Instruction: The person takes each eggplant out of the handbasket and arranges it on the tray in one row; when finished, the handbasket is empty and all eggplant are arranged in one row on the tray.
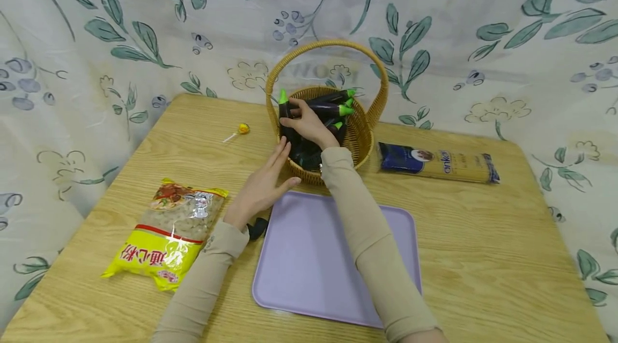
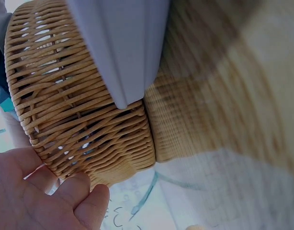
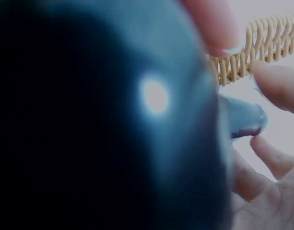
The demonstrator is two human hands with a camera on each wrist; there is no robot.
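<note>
A wicker basket (image 1: pixel 359 144) with a tall arched handle holds several dark eggplants (image 1: pixel 323 109) with green caps. My right hand (image 1: pixel 311 125) reaches in from the front and pinches an upright eggplant (image 1: pixel 285 109) at the basket's left side. My left hand (image 1: pixel 263 184) has its fingers fairly straight at the basket's front-left rim. In the left wrist view, the fingers of that hand (image 2: pixel 56 194) lie by the woven wall (image 2: pixel 84 110). A blurred, glossy dark eggplant (image 3: pixel 113 120) fills much of the right wrist view, hiding most of the right hand.
A lilac tray (image 1: pixel 309 257) lies in front of the basket, under the right forearm. On the left are a yellow pasta bag (image 1: pixel 169 233) and a lollipop (image 1: pixel 243 129). To the right lies a spaghetti pack (image 1: pixel 439 163). Behind the table hangs a floral curtain (image 1: pixel 434 21).
</note>
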